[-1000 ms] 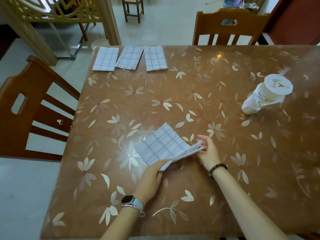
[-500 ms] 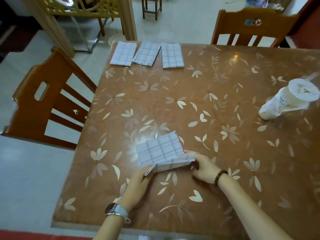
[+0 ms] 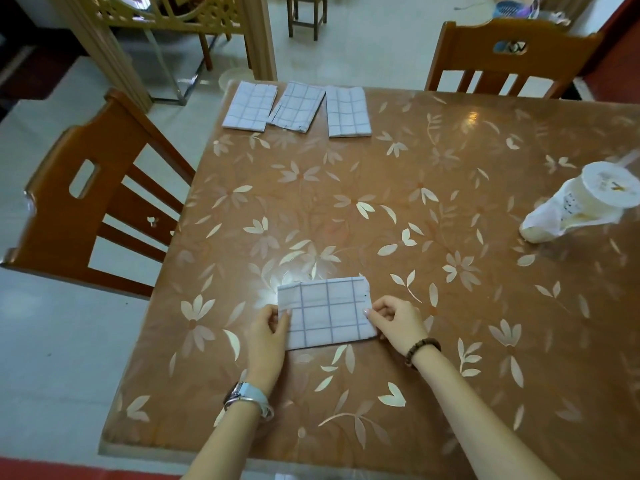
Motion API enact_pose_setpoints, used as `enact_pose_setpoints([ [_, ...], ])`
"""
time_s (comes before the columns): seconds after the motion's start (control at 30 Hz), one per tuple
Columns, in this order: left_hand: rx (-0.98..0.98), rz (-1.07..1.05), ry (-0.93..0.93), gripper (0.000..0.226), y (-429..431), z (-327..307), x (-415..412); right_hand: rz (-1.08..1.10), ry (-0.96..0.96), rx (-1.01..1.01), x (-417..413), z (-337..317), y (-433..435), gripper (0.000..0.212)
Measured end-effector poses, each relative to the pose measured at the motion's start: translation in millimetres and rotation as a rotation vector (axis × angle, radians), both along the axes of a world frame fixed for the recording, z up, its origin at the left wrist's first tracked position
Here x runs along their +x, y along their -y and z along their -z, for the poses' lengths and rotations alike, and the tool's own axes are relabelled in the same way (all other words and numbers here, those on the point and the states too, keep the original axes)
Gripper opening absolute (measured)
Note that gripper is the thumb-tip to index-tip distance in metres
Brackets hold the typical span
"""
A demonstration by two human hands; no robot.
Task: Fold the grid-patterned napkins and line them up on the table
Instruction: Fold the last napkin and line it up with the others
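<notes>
A white napkin with a blue grid point(image 3: 327, 312) lies folded into a flat rectangle near the front of the brown flower-patterned table point(image 3: 381, 216). My left hand point(image 3: 268, 329) pinches its left edge, thumb on top. My right hand point(image 3: 394, 320) pinches its right edge with curled fingers. Three folded grid napkins lie in a row at the table's far left corner: the left one point(image 3: 250, 105), the middle one point(image 3: 298, 107), tilted and touching the left one, and the right one point(image 3: 347, 111).
A white drink cup in a plastic bag point(image 3: 585, 199) stands at the table's right edge. A wooden chair point(image 3: 100, 199) is at the left side, another wooden chair point(image 3: 509, 57) at the far side. A carved wooden screen point(image 3: 166, 15) stands beyond.
The napkin was half-lifted and partly folded between my hands; now it lies flat as a neat rectangle, square to me, with both hands at its short edges.
</notes>
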State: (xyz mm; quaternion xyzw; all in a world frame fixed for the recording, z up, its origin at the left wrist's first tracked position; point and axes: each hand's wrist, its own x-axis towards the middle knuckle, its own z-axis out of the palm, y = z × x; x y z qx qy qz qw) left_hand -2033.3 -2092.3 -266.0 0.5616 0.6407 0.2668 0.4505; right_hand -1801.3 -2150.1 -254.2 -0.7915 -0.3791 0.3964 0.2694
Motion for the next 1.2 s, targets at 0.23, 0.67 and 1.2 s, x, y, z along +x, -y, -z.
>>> enact_pose_setpoints([
  [0.23, -0.027, -0.110, -0.044, 0.014, -7.0, -0.7, 10.7, 0.072, 0.131, -0.074, -4.1, 9.2, -8.3, 0.016],
  [0.67, 0.088, -0.112, -0.210, 0.007, -5.4, 8.4, 5.4, 0.106, 0.185, -0.072, -10.7, 8.1, -17.1, 0.012],
  [1.2, 0.545, 0.674, -0.654, 0.056, 2.8, 45.1, 9.8, -0.575, 0.655, 0.341, -59.1, 33.5, -25.8, 0.053],
])
